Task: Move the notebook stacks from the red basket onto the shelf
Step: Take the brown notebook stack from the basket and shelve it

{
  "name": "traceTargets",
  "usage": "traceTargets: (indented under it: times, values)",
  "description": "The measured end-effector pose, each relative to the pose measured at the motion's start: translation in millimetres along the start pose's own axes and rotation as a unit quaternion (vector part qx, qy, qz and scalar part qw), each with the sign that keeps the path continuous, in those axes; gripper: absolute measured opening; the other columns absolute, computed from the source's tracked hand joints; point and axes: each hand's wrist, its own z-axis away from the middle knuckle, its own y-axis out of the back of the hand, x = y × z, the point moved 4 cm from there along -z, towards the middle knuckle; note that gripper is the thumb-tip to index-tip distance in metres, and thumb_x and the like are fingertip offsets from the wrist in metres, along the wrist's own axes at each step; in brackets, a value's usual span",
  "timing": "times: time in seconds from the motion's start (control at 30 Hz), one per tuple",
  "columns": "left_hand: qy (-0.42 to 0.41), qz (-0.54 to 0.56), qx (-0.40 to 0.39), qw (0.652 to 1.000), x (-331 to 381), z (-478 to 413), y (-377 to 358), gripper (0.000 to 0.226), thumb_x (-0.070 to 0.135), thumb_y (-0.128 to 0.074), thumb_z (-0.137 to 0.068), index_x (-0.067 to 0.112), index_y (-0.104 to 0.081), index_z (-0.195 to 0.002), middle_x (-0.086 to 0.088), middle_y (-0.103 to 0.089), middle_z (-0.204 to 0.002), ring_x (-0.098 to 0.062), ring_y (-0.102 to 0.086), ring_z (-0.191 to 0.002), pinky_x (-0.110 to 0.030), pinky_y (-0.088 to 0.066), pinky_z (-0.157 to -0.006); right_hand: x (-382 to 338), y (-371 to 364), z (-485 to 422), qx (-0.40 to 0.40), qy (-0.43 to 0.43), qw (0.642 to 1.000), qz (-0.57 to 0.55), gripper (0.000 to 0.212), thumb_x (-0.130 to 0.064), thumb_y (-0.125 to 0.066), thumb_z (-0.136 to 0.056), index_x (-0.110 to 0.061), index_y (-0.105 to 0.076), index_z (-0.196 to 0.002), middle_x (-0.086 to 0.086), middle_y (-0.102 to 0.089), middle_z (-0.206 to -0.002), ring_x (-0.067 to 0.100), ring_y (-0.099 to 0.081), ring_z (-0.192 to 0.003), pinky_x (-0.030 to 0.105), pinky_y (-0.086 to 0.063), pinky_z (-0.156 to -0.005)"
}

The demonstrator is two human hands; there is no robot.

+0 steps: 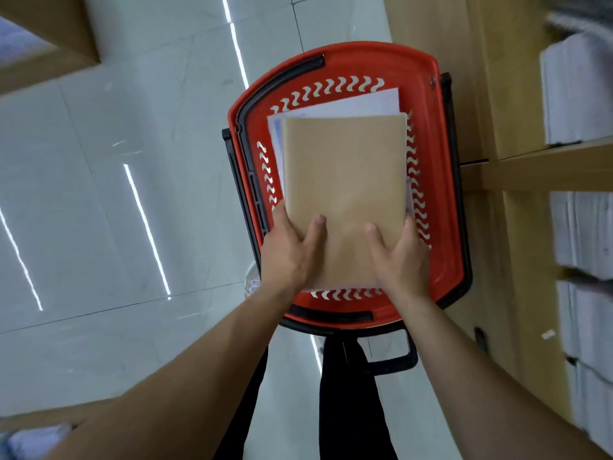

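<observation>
You've got the brown-covered notebook stack (345, 180) in both hands at its near end. Left hand (292, 250) clamps the left edge, right hand (398, 257) the right edge, thumbs flat on the cover. The rest of your fingers are hidden at the sides or underneath, so read it as a two-sided pinch grip. That makes sense: a loose stack fans out if you lift it one-handed, and gripping both edges keeps it square.

The stack sits over the red basket (374, 54), inside its rim. I can't tell whether it's lifted clear or resting on what's below.

Basket contents: under the brown stack there are white-and-blue notebooks (361, 102), skewed and poking out at the far and left sides. More to move, I'd say. The basket rides on a black cart frame (411, 353).

The shelf (530, 167) is just to your right, with white stacks (577, 94) already on it above and below the board. Short carry, but check for a free slot first.
</observation>
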Motion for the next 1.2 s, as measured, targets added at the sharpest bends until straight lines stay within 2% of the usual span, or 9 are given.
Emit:
traceTargets:
  times: [0.07,0.2,0.4,0.5,0.6,0.8,0.93,1.07,1.2]
  values:
    - [-0.006,-0.006,-0.007,1.000,-3.8,4.4,2.5,0.066,0.053,-0.057,-0.095,0.023,-0.032,-0.149,0.003,-0.063,-0.122,-0.018,-0.061,-0.102,-0.038,-0.054,-0.092,3.0,-2.2,14.2,0.012,-0.021,1.000,-0.020,0.051,-0.048,-0.062,-0.091,-0.021,-0.053,-0.133,-0.005,-0.065,-0.114,0.013,-0.062,-0.094,0.020,-0.043,-0.069]
    - [-0.002,-0.011,-0.020,1.000,-13.5,14.2,7.4,0.064,0.052,-0.058,-0.094,0.027,-0.033,-0.149,0.012,-0.058,-0.114,-0.011,-0.056,-0.098,-0.033,-0.051,-0.089,13.2,-10.9,40.3,0.029,-0.057,0.997,-0.046,0.040,-0.045,-0.063,-0.089,-0.024,-0.056,-0.123,-0.007,-0.069,-0.109,0.016,-0.067,-0.095,0.031,-0.054,-0.075]
    - [0.008,-0.065,-0.026,0.997,-30.9,29.9,12.9,0.060,0.059,-0.054,-0.089,0.034,-0.036,-0.141,0.016,-0.056,-0.106,-0.022,-0.064,-0.103,-0.045,-0.055,-0.089,29.9,-25.1,74.9,0.026,-0.086,0.991,-0.102,0.044,-0.037,-0.066,-0.090,-0.024,-0.052,-0.130,-0.009,-0.068,-0.112,0.011,-0.066,-0.097,0.014,-0.046,-0.069]
    - [0.013,-0.083,-0.032,0.996,-38.2,38.1,15.0,0.061,0.054,-0.057,-0.092,0.028,-0.037,-0.143,0.014,-0.054,-0.105,-0.023,-0.063,-0.104,-0.045,-0.054,-0.091,43.2,-35.2,83.8,0.003,-0.120,0.984,-0.133,0.056,-0.042,-0.069,-0.087,-0.027,-0.048,-0.136,-0.009,-0.065,-0.116,0.014,-0.064,-0.102,0.026,-0.052,-0.077]
    - [0.028,-0.078,-0.025,0.996,-39.8,43.2,12.6,0.060,0.054,-0.060,-0.092,0.025,-0.040,-0.141,0.012,-0.054,-0.102,-0.020,-0.060,-0.098,-0.043,-0.053,-0.089,51.3,-37.3,84.2,-0.017,-0.140,0.977,-0.157,0.078,-0.061,-0.065,-0.075,-0.034,-0.042,-0.144,-0.009,-0.063,-0.124,0.014,-0.063,-0.108,0.042,-0.054,-0.090]
    - [0.064,-0.043,-0.022,0.997,-42.4,49.6,14.0,0.057,0.048,-0.066,-0.085,0.024,-0.044,-0.132,0.011,-0.057,-0.101,-0.015,-0.057,-0.089,-0.030,-0.044,-0.078,54.2,-27.8,94.1,-0.024,-0.136,0.985,-0.105,0.092,-0.071,-0.063,-0.063,-0.041,-0.033,-0.144,-0.003,-0.051,-0.130,0.020,-0.055,-0.116,0.047,-0.050,-0.093]
    - [0.082,-0.013,-0.064,0.994,-48.3,43.5,8.6,0.060,0.049,-0.069,-0.086,0.027,-0.047,-0.138,0.010,-0.060,-0.109,-0.016,-0.059,-0.094,-0.029,-0.045,-0.080,59.4,-24.7,77.9,-0.068,-0.165,0.978,-0.107,0.111,-0.078,-0.065,-0.054,-0.032,-0.029,-0.148,-0.001,-0.046,-0.140,0.022,-0.052,-0.122,0.050,-0.048,-0.098]
    - [0.083,0.024,-0.074,0.993,-54.6,42.1,4.3,0.070,0.062,-0.072,-0.077,0.031,-0.050,-0.136,0.012,-0.066,-0.112,-0.016,-0.066,-0.099,-0.041,-0.056,-0.092,62.0,-25.9,59.5,-0.098,-0.159,0.970,-0.152,0.079,-0.073,-0.070,-0.064,-0.038,-0.052,-0.133,-0.015,-0.066,-0.110,0.013,-0.063,-0.104,0.037,-0.052,-0.088]
    - [0.064,0.058,-0.081,0.993,-50.7,46.8,0.9,0.074,0.064,-0.070,-0.074,0.033,-0.045,-0.136,0.015,-0.066,-0.113,-0.013,-0.068,-0.099,-0.046,-0.058,-0.090,65.5,-23.8,57.2,-0.089,-0.139,0.969,-0.186,0.066,-0.057,-0.077,-0.076,-0.032,-0.055,-0.133,-0.016,-0.064,-0.109,0.009,-0.061,-0.104,0.025,-0.046,-0.079]
